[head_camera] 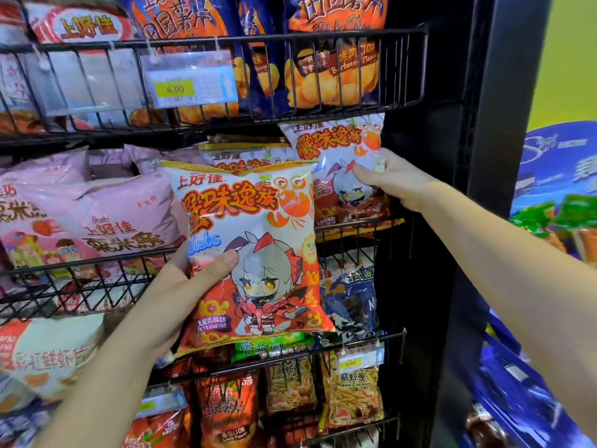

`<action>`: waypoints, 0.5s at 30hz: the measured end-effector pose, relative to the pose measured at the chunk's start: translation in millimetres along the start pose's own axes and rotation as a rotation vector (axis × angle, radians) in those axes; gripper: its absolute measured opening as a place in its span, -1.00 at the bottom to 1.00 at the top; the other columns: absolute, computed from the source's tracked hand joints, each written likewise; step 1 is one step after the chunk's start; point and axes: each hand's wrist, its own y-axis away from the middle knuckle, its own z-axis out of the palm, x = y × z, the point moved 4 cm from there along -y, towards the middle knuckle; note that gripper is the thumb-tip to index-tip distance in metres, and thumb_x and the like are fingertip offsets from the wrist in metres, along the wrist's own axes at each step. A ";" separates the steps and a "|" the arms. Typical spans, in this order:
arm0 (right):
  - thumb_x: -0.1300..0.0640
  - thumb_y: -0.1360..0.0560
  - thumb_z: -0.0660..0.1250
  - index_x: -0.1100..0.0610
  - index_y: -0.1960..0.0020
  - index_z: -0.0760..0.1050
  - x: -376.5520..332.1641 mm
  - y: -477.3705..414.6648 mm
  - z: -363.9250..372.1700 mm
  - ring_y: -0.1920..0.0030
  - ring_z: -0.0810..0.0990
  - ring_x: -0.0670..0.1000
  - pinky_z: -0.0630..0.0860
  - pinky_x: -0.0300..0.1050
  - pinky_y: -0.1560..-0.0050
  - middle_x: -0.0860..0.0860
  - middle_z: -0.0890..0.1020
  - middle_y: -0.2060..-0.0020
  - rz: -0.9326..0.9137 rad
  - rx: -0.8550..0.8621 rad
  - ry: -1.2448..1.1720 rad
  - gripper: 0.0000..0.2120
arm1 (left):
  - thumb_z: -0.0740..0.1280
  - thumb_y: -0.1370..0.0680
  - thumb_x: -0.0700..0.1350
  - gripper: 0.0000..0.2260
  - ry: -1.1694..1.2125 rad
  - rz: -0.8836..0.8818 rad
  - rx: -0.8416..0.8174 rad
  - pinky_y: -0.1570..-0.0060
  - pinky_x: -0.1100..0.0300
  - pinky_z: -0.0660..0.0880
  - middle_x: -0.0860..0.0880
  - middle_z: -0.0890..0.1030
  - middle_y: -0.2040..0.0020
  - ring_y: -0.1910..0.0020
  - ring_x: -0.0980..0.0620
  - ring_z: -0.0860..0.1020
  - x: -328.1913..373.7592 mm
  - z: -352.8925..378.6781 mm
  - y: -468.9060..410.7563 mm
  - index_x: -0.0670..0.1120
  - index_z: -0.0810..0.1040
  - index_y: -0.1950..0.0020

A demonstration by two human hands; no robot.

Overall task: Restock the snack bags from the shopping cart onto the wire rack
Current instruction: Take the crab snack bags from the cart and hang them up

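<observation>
Orange and white, the crab-print snack bag [255,240] stands upright in my left hand [174,295]; my thumb lies across its front near the lower left corner and my fingers curl behind it, so the grip is closed on the bag's edge; I hold it in front of the wire rack [80,137]; up and to the right, my right hand [391,179] pinches a second snack bag [336,163] of the same print at its right edge, thumb on the front, fingers bent round the side; that bag sits in the middle shelf, its bottom edge at the front wire; between my hands, the top of a third bag [245,155] shows behind the held one; pink bags [129,218] lie left of my left hand; blue chip bags [329,76] stand above my right hand; prawn cracker bags [352,392] stand below it.
</observation>
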 end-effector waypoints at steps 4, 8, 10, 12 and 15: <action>-0.07 -0.47 0.55 0.00 -0.34 0.51 3.4 3.8 -11.4 -0.19 0.66 -0.04 0.51 0.07 -0.35 -0.10 0.70 -0.16 0.064 0.055 0.070 -0.51 | 0.71 0.14 0.31 -0.07 -0.003 0.009 0.007 0.24 0.17 0.66 -0.02 0.75 -0.10 0.05 -0.03 0.75 1.8 -2.2 3.8 0.14 0.61 -0.21; 0.08 -0.55 0.49 0.08 -0.28 0.55 7.4 13.1 -15.0 -0.12 0.66 -0.08 0.54 -0.01 -0.31 -0.08 0.70 -0.11 0.067 0.044 0.155 -0.67 | 0.72 0.10 0.29 -0.11 0.014 0.005 -0.013 0.19 0.17 0.67 -0.02 0.74 -0.13 -0.01 -0.05 0.75 1.4 -0.9 7.4 0.18 0.62 -0.20; 0.06 -0.56 0.47 0.03 -0.22 0.56 11.0 16.3 -15.8 -0.08 0.64 -0.12 0.55 -0.10 -0.22 -0.15 0.68 -0.06 0.070 0.028 0.228 -0.74 | 0.73 0.11 0.29 -0.10 0.016 0.001 -0.005 0.19 0.17 0.67 -0.02 0.75 -0.12 0.00 -0.06 0.75 0.1 -0.8 8.7 0.16 0.61 -0.21; -0.03 -0.54 0.48 -0.06 -0.20 0.56 17.2 19.8 -16.8 -0.14 0.63 -0.06 0.54 -0.07 -0.23 -0.17 0.67 -0.08 0.081 0.038 0.306 -0.75 | 0.73 0.11 0.29 -0.10 0.011 -0.002 0.004 0.21 0.16 0.67 -0.05 0.75 -0.11 0.03 -0.08 0.75 -1.7 -2.2 9.5 0.12 0.63 -0.19; -0.08 -0.53 0.47 -0.09 -0.30 0.53 25.4 27.6 -16.2 -0.24 0.58 0.01 0.48 0.05 -0.33 -0.15 0.63 -0.21 0.092 0.070 0.355 -0.63 | 0.73 0.09 0.28 -0.12 0.012 0.002 0.006 0.21 0.15 0.67 -0.07 0.75 -0.11 0.04 -0.09 0.75 -2.2 -3.3 11.4 0.12 0.64 -0.19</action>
